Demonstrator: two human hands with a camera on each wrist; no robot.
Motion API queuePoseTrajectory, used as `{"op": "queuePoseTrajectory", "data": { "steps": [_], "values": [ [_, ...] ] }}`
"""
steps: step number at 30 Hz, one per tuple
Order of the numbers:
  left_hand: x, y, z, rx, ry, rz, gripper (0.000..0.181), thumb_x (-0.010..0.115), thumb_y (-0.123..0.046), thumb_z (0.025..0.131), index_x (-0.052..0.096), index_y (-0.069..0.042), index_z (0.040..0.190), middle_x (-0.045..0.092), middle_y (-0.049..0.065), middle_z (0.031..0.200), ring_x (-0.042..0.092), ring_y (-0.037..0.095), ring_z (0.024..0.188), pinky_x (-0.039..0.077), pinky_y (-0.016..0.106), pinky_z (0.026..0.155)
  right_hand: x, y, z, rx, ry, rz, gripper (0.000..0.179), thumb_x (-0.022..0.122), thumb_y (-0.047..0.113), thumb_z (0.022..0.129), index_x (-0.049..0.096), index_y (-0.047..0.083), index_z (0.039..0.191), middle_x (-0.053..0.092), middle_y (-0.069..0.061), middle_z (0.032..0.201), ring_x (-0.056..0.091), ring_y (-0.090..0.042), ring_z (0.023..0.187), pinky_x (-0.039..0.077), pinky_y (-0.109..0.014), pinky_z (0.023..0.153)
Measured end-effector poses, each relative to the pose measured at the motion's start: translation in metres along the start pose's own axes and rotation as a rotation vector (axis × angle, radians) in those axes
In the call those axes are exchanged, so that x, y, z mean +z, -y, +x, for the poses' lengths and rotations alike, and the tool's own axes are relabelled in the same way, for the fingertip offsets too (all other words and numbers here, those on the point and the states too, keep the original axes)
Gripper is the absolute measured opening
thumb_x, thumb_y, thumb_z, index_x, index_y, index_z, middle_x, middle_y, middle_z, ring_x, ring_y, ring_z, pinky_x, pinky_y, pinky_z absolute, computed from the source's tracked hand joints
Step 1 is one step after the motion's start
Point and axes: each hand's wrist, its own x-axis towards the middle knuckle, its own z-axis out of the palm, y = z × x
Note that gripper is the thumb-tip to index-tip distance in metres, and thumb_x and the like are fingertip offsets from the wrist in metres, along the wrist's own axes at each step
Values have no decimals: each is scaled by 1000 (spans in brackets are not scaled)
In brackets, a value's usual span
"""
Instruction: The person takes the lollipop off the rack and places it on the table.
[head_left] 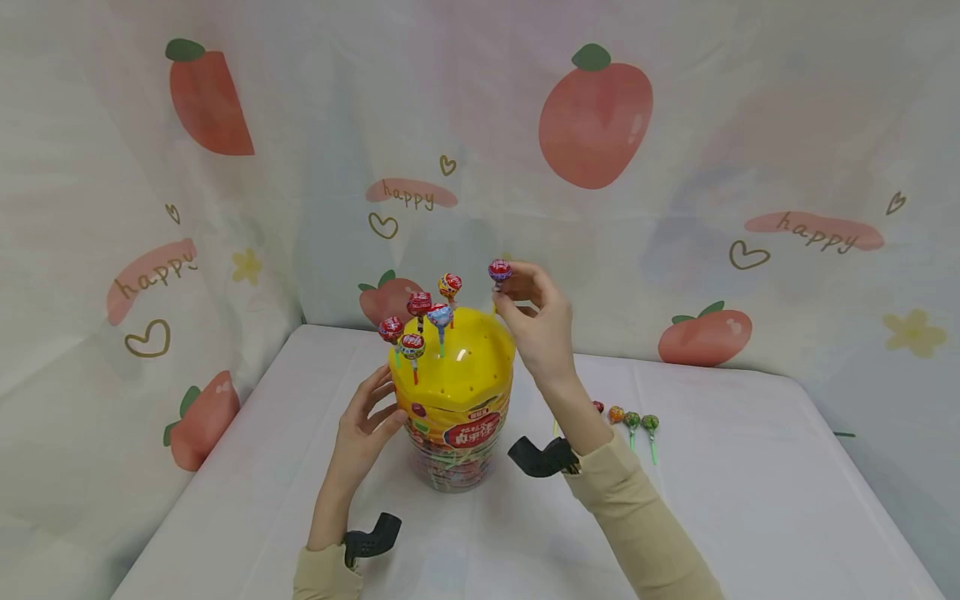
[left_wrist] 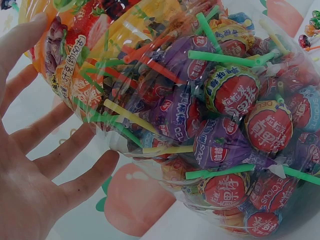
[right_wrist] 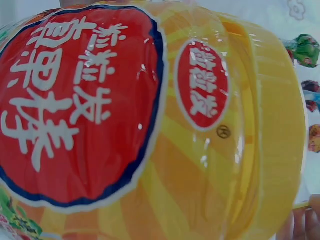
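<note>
A tall clear jar (head_left: 457, 462) of wrapped lollipops stands on the table, its yellow lid (head_left: 468, 358) dotted with small holes. Several lollipops (head_left: 439, 315) stand upright on the lid's left part. By the lid's right edge, my right hand (head_left: 543, 321) pinches a purple-and-red lollipop (head_left: 499, 270), its yellow stick pointing down at the lid. Part of that hand's fingers (right_wrist: 306, 222) shows low in the right wrist view, beyond the lid. With fingers spread and fairly straight, my left hand (left_wrist: 47, 150) touches the jar's left side, thumb on the printed label (right_wrist: 85, 100).
On the white table (head_left: 720, 500), several more lollipops (head_left: 632, 419) lie to the right of the jar, partly behind my right forearm. A fruit-printed cloth (head_left: 480, 100) hangs behind and on both sides. Black wrist mounts (head_left: 540, 457) stick out from both sleeves.
</note>
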Motion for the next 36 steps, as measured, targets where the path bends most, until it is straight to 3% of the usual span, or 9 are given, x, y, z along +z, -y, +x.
{"op": "queuePoseTrajectory", "data": {
  "steps": [7,15,21,24,30,36],
  "values": [
    [0,-1,0,14,2,-5,65,64,-1,89,39,-19,146,44,-17,140,48,2,125,45,50,104,-14,2,-11,25,-27,-6,30,65,1,88,61,4,118,62,1,95,59,-10,84,53,-16,71],
    [0,0,1,10,9,-16,64,63,-2,89,39,-19,146,44,-16,141,47,2,125,47,23,101,-28,-4,-26,55,-52,-20,30,66,0,87,62,4,116,62,8,91,59,-10,84,52,-16,70],
    [0,0,0,4,8,-16,64,64,-3,89,38,-19,146,43,-15,142,47,1,125,47,21,100,-36,-11,-42,88,-77,-28,30,66,-2,86,62,2,115,61,11,88,59,-9,81,53,-15,69],
    [0,0,0,-1,6,-9,64,64,-3,89,38,-20,146,43,-14,142,47,1,125,47,25,102,-39,-16,-49,103,-94,-32,30,66,-4,85,62,-1,115,61,11,86,59,-8,79,53,-14,67],
    [1,-1,0,-12,1,-6,64,64,-4,90,39,-20,146,43,-12,142,47,1,125,44,50,106,-45,-23,-65,153,-115,-46,30,66,-6,84,62,-2,113,61,10,85,59,-7,78,53,-13,66],
    [0,0,0,-20,-1,-6,64,64,-4,89,39,-20,146,44,-12,142,47,2,125,44,49,106,-51,-32,-82,262,-117,-68,30,67,-6,84,63,0,113,61,9,85,59,-5,79,52,-14,67]
  ]
}}
